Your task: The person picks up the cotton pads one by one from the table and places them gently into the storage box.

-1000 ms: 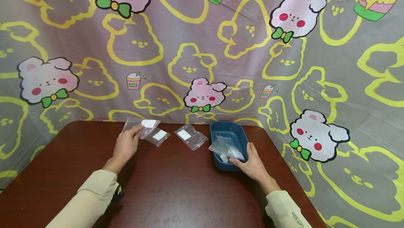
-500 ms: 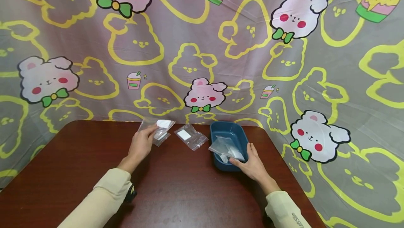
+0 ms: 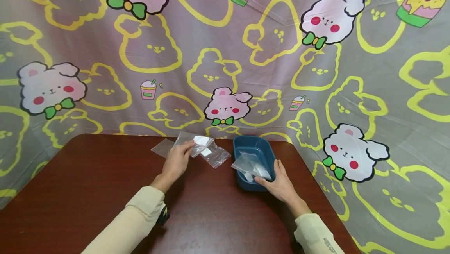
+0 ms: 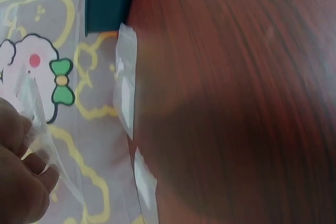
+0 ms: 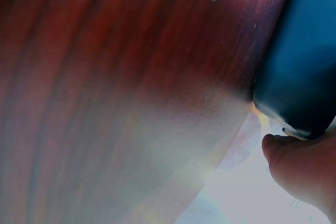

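My left hand pinches a clear plastic bag with a white rectangular piece in it. In the left wrist view the held bag hangs from the fingers, raised above the tabletop. Beneath it in the head view, partly covered, lies a similar bag. Another bag lies to the left, partly behind the hand. My right hand grips the near right side of a blue plastic bin, thumb over the rim. Inside the bin are bags with white pieces, one leaning over the left rim.
A dark reddish wooden table bears everything. Right behind its back edge hangs a grey curtain with cartoon rabbits, which also runs along the right side. A black band sits at the left wrist.
My left hand has carried its bag rightward along the back of the table, from over the left bag to over the one near the bin. The right hand and bin have stayed put.
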Demonstrator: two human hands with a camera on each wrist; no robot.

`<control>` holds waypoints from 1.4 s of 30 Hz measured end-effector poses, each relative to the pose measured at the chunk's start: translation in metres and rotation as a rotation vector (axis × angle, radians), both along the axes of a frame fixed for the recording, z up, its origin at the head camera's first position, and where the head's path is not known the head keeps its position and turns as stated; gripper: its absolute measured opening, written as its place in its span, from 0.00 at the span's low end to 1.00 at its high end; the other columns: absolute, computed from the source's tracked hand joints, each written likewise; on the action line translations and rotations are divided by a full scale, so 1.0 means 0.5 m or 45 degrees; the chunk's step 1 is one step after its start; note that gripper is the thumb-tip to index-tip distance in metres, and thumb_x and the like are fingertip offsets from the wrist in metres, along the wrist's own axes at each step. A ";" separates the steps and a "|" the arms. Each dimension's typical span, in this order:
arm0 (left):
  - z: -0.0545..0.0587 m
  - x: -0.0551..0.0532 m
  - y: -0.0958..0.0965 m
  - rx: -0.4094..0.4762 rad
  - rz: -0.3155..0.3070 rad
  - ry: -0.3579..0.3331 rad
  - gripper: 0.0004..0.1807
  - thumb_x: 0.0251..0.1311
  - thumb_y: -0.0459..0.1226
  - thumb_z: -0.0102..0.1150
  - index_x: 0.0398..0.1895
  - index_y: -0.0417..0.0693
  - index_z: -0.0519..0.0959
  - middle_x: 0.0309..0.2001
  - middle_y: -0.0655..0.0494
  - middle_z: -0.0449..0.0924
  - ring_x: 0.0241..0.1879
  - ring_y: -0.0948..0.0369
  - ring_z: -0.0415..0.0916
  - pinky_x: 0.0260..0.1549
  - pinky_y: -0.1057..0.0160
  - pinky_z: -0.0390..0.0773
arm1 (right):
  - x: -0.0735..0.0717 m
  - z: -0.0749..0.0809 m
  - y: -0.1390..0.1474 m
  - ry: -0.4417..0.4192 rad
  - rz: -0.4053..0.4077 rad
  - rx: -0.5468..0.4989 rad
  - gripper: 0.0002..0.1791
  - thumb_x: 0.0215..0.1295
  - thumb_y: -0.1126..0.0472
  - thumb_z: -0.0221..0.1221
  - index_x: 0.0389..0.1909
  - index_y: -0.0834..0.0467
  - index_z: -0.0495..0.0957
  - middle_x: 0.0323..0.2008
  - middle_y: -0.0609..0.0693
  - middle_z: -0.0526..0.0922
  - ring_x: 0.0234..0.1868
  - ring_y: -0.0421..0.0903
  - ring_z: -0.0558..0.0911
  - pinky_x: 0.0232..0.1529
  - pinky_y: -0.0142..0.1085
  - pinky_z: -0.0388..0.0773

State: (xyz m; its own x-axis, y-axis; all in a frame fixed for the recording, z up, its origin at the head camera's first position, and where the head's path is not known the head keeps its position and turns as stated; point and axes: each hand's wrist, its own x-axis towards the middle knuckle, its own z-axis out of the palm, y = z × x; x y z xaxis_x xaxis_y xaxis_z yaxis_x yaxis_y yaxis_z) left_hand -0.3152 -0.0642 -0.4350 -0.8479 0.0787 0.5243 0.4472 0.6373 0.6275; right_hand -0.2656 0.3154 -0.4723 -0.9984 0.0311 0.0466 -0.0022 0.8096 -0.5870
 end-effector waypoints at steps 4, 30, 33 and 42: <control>-0.001 0.000 0.031 0.018 -0.040 -0.011 0.13 0.68 0.30 0.60 0.53 0.43 0.85 0.58 0.47 0.81 0.59 0.48 0.78 0.60 0.48 0.74 | -0.001 0.001 -0.001 -0.006 0.003 0.002 0.71 0.54 0.25 0.63 0.79 0.66 0.37 0.79 0.64 0.36 0.77 0.66 0.46 0.71 0.63 0.52; 0.000 0.013 0.240 -0.088 -0.284 0.103 0.12 0.67 0.30 0.61 0.51 0.44 0.86 0.54 0.51 0.84 0.56 0.54 0.81 0.56 0.54 0.78 | -0.004 -0.001 -0.003 0.024 -0.019 0.017 0.70 0.53 0.27 0.65 0.79 0.67 0.39 0.79 0.65 0.39 0.77 0.67 0.48 0.71 0.62 0.54; 0.005 0.011 0.254 -0.136 -0.291 0.107 0.12 0.68 0.31 0.61 0.51 0.45 0.86 0.55 0.53 0.84 0.56 0.55 0.81 0.55 0.54 0.78 | -0.004 -0.001 -0.004 0.027 -0.022 0.009 0.71 0.52 0.26 0.65 0.79 0.67 0.40 0.79 0.65 0.40 0.77 0.67 0.49 0.71 0.62 0.54; 0.011 0.014 0.299 -0.173 -0.339 0.078 0.11 0.69 0.33 0.60 0.50 0.47 0.87 0.55 0.53 0.84 0.54 0.54 0.82 0.52 0.55 0.80 | -0.005 0.002 -0.003 0.007 -0.021 0.004 0.71 0.52 0.26 0.65 0.79 0.67 0.39 0.79 0.66 0.39 0.77 0.67 0.47 0.71 0.61 0.53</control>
State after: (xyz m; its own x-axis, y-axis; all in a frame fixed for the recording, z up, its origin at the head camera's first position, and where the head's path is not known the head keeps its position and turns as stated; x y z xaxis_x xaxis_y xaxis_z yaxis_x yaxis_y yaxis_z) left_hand -0.3084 0.0853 -0.4295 -0.7552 0.3668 0.5433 0.6442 0.5687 0.5114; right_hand -0.2681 0.3142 -0.4714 -0.9975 0.0477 0.0519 0.0084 0.8115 -0.5843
